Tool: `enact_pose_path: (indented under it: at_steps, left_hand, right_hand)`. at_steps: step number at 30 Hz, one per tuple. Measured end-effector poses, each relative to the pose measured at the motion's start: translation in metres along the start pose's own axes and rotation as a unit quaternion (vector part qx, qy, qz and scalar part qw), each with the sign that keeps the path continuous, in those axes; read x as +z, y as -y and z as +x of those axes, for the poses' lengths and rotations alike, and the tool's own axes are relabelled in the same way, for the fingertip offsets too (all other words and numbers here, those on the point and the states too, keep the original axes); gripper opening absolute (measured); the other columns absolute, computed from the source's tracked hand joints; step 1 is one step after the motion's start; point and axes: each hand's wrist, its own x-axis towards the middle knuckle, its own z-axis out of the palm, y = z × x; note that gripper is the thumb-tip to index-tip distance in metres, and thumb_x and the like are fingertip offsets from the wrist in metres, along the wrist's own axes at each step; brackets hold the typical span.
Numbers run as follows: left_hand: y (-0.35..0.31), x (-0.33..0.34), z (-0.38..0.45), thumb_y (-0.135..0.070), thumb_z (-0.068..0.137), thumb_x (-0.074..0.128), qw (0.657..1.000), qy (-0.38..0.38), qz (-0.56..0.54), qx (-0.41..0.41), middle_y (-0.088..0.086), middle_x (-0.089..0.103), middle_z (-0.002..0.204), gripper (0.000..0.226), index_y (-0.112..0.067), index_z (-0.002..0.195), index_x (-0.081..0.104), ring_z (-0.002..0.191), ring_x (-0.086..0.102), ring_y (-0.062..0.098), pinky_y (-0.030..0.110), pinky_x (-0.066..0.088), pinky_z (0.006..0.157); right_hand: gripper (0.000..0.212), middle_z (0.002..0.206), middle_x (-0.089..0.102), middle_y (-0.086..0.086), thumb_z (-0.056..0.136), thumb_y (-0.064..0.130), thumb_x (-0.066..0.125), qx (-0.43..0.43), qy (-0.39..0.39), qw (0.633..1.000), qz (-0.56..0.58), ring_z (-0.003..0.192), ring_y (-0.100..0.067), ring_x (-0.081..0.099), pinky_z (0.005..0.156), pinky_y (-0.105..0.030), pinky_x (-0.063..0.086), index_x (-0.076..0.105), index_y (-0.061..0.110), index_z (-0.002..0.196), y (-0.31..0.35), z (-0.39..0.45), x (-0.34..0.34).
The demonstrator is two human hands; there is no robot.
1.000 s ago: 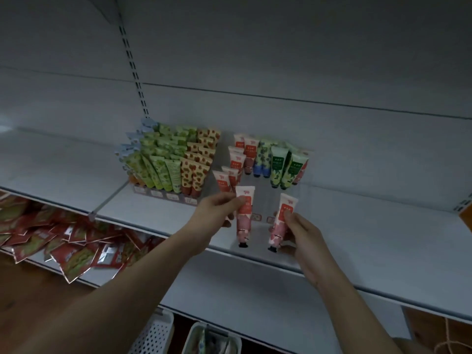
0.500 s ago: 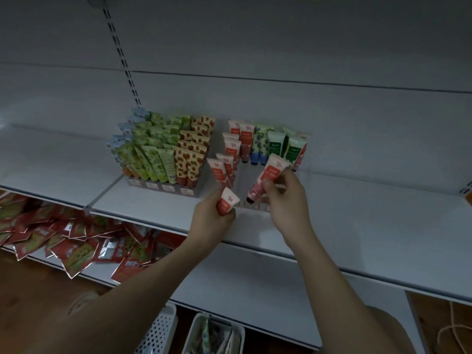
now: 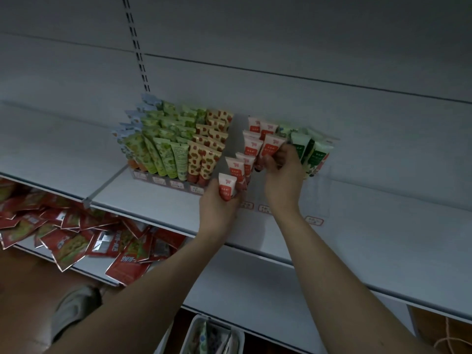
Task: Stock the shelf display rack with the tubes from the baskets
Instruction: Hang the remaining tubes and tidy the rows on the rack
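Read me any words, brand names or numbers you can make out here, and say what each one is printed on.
No text here is legible enough to quote.
Pink tubes: red label with white print, too blurred.
Green tubes: label print too small.
Red snack packets: large white characters, blurred.
Price tags on the rack front: characters too small.

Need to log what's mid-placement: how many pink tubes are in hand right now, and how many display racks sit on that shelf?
Pink tubes in hand: 2, one in the left hand, one in the right hand
Display racks: 2, the full left one, the clear right one
Total: 4
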Motion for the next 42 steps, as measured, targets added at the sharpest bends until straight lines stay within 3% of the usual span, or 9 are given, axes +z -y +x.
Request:
enact_pose_path:
  at_steps: [6,11,17,20,24,28,37,42]
  left_hand:
    - [0.002,0.001,0.008,-0.032,0.074,0.072,1.000,0.010,-0.003,-0.004,-0.003,0.068,0.089,0.032,-0.026,0.103,0.060,0.079,0.066,0.020,0.053,0.056,0.065]
    - [0.004,0.002,0.011,-0.026,0.079,0.074,1.000,0.009,-0.002,-0.011,-0.002,0.067,0.089,0.028,-0.023,0.103,0.060,0.077,0.066,0.018,0.050,0.057,0.060]
    - [0.008,0.006,0.010,-0.035,0.074,0.073,1.000,-0.003,0.006,-0.008,-0.003,0.069,0.091,0.032,-0.027,0.103,0.060,0.081,0.068,0.020,0.049,0.058,0.067]
    - [0.011,0.008,0.012,-0.039,0.072,0.071,1.000,-0.004,0.006,-0.012,-0.001,0.069,0.088,0.033,-0.028,0.100,0.059,0.077,0.068,0.024,0.050,0.058,0.066]
    - [0.013,0.009,0.014,-0.040,0.071,0.070,1.000,0.001,0.004,-0.005,0.001,0.069,0.086,0.033,-0.027,0.099,0.059,0.074,0.068,0.027,0.051,0.057,0.065]
    - [0.014,0.009,0.014,-0.039,0.071,0.070,1.000,0.001,0.001,-0.003,0.001,0.068,0.085,0.032,-0.028,0.099,0.059,0.072,0.066,0.029,0.052,0.057,0.062]
    - [0.002,0.005,0.005,-0.020,0.080,0.075,1.000,0.021,0.003,-0.016,0.005,0.067,0.086,0.024,-0.017,0.096,0.057,0.068,0.066,0.024,0.036,0.056,0.054]
    - [0.003,-0.001,0.004,-0.029,0.075,0.078,1.000,0.005,-0.003,-0.013,0.003,0.067,0.091,0.035,-0.020,0.104,0.059,0.077,0.066,0.026,0.048,0.058,0.063]
  right_hand:
    - [0.018,0.100,0.068,-0.001,0.094,0.003,0.055,-0.026,-0.009,1.000,-0.007,0.086,-0.001,0.059,0.073,-0.005,0.043,0.063,0.006,0.111,-0.005,0.006,0.010]
    - [0.023,0.101,0.068,-0.001,0.094,0.001,0.053,-0.042,0.009,0.999,-0.008,0.090,-0.005,0.061,0.078,-0.011,0.047,0.063,0.006,0.114,-0.013,0.009,0.011]
    - [0.026,0.100,0.070,-0.003,0.093,-0.001,0.054,-0.052,0.027,0.998,-0.035,0.089,-0.009,0.063,0.075,-0.008,0.046,0.064,0.005,0.116,-0.020,0.015,0.009]
    - [0.023,0.094,0.067,-0.001,0.093,-0.001,0.055,-0.051,0.025,0.997,-0.048,0.084,-0.008,0.060,0.069,-0.003,0.041,0.065,0.003,0.112,-0.023,0.017,0.010]
    - [0.022,0.094,0.066,0.001,0.092,-0.002,0.054,-0.061,0.019,0.996,-0.055,0.086,-0.010,0.060,0.070,-0.008,0.042,0.064,0.004,0.111,-0.023,0.019,0.012]
    - [0.020,0.094,0.066,0.000,0.092,-0.002,0.055,-0.056,0.020,0.996,-0.066,0.086,-0.011,0.061,0.068,-0.002,0.039,0.065,0.004,0.108,-0.024,0.020,0.014]
    - [0.017,0.090,0.064,0.004,0.090,-0.001,0.058,-0.027,0.061,0.994,-0.087,0.082,-0.010,0.059,0.062,0.002,0.036,0.069,0.006,0.101,-0.006,0.022,0.007]
    - [0.010,0.087,0.064,0.002,0.089,0.001,0.060,-0.016,0.078,0.990,-0.116,0.076,-0.007,0.055,0.055,-0.001,0.034,0.069,0.002,0.094,-0.001,0.018,0.001]
